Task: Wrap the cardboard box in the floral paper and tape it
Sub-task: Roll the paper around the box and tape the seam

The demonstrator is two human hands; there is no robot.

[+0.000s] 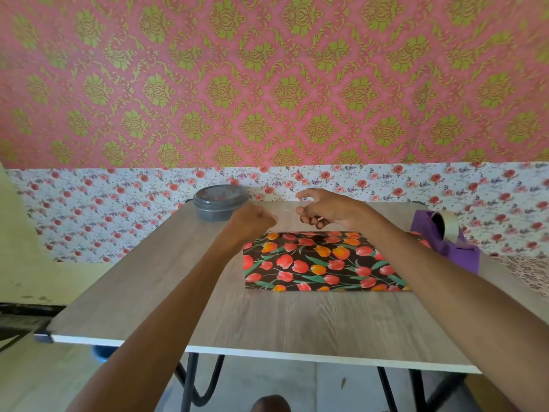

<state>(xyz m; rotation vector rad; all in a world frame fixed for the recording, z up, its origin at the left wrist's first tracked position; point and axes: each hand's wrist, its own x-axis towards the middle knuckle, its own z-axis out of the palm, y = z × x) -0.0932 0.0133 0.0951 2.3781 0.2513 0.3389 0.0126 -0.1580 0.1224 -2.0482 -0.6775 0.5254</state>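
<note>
The black tulip-print floral paper (320,263) lay long axis left-right on the grey wood-grain worktop (267,319), just nearer than both hands. The left hand (252,218) had its fingers curled tight, seemingly pinching a faint clear tape strip (288,214). The right hand (323,209) had its fingers half-curled, grip unclear.
</note>
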